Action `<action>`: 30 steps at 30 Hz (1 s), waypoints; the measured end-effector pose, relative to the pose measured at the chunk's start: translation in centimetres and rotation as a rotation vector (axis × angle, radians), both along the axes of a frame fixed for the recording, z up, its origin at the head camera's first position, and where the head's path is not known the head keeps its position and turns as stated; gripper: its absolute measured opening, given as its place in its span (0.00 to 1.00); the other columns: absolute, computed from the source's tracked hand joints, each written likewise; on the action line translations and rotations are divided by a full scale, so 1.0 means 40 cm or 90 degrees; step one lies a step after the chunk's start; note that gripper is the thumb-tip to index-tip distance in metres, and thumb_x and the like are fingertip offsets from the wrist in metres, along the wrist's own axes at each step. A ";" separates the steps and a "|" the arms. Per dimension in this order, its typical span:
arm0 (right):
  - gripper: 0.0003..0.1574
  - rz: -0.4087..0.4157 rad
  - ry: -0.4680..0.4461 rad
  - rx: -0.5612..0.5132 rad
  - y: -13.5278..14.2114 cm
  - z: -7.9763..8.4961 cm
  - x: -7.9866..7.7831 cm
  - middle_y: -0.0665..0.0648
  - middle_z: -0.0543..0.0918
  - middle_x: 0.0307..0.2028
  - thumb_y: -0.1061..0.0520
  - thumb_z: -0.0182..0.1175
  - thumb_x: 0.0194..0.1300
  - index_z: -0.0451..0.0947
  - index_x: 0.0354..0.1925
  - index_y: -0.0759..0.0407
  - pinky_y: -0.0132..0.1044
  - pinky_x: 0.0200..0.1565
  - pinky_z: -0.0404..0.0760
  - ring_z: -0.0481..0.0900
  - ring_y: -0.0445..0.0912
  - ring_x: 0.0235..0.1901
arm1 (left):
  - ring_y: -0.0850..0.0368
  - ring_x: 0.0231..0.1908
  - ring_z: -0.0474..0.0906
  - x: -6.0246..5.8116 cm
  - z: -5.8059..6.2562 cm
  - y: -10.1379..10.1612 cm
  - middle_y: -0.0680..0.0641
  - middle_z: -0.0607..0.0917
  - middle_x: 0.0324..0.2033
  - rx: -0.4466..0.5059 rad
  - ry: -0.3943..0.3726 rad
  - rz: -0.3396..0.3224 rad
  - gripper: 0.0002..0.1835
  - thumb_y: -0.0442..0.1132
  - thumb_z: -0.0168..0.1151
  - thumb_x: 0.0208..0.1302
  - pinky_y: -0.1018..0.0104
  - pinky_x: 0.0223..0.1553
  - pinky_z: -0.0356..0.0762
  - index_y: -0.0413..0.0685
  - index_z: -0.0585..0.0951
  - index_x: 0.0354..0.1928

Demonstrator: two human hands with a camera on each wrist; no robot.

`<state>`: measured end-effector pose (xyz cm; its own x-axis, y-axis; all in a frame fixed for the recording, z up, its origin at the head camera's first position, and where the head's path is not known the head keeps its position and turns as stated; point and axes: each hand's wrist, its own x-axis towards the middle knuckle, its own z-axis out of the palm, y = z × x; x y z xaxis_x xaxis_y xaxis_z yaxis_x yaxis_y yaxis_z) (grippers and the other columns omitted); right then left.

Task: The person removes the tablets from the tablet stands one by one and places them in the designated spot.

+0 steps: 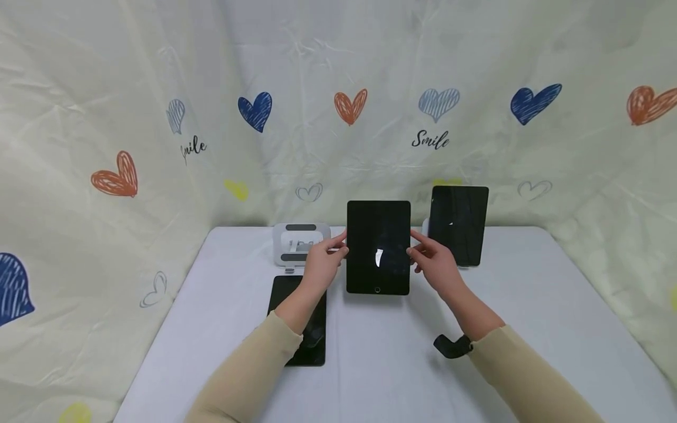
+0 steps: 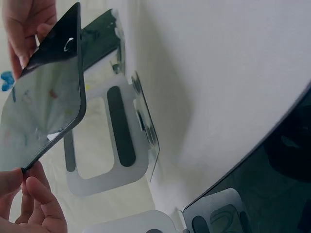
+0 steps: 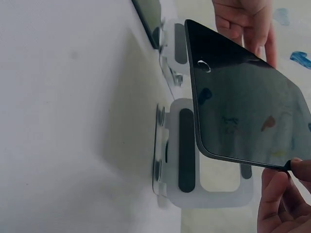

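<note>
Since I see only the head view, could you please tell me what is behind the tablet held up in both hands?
Observer: A pale stand is behind it; the wrist views show it.
Operator: Thank you. Is the tablet resting on that stand's foot?
Observer: No, in the right wrist view the lower edge of the tablet hangs clear of the stand's foot.
Operator: And may I ask what is on the front of that stand?
Observer: It has two dark pads across it, the upper one partly hidden by the tablet.
</note>
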<state>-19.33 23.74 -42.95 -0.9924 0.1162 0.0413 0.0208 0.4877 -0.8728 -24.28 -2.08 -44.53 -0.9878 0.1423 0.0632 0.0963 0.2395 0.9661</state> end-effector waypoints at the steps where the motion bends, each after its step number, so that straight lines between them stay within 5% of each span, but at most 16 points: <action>1: 0.33 0.001 -0.003 -0.002 -0.001 0.004 0.004 0.63 0.81 0.46 0.54 0.57 0.74 0.64 0.74 0.48 0.37 0.38 0.81 0.79 0.52 0.32 | 0.58 0.39 0.82 0.005 0.003 -0.002 0.52 0.84 0.44 0.001 -0.004 -0.003 0.21 0.40 0.63 0.69 0.64 0.40 0.81 0.63 0.80 0.63; 8: 0.33 0.023 -0.019 -0.019 -0.008 0.021 0.033 0.63 0.81 0.44 0.55 0.57 0.74 0.65 0.73 0.51 0.35 0.36 0.81 0.79 0.61 0.38 | 0.46 0.43 0.83 0.038 0.012 -0.023 0.50 0.84 0.45 0.020 -0.039 -0.012 0.22 0.39 0.62 0.69 0.63 0.40 0.81 0.61 0.79 0.64; 16: 0.33 0.044 -0.071 -0.026 -0.001 -0.003 0.065 0.62 0.81 0.43 0.56 0.57 0.73 0.64 0.73 0.53 0.35 0.37 0.81 0.79 0.62 0.40 | 0.39 0.41 0.82 0.079 -0.023 -0.030 0.49 0.83 0.42 0.034 -0.111 -0.027 0.24 0.37 0.62 0.69 0.54 0.43 0.81 0.63 0.77 0.66; 22: 0.34 0.049 -0.122 -0.036 0.011 -0.040 0.089 0.61 0.82 0.41 0.56 0.58 0.73 0.63 0.73 0.57 0.36 0.36 0.81 0.80 0.59 0.39 | 0.49 0.38 0.84 0.107 -0.059 -0.024 0.47 0.83 0.41 0.011 -0.124 -0.058 0.25 0.35 0.61 0.69 0.66 0.35 0.81 0.55 0.76 0.67; 30: 0.38 0.055 -0.196 -0.024 0.016 -0.067 0.123 0.59 0.83 0.40 0.58 0.61 0.70 0.62 0.73 0.60 0.37 0.37 0.81 0.81 0.54 0.36 | 0.57 0.33 0.81 0.137 -0.119 -0.013 0.47 0.82 0.40 -0.024 -0.163 -0.095 0.29 0.30 0.62 0.66 0.65 0.34 0.81 0.50 0.73 0.69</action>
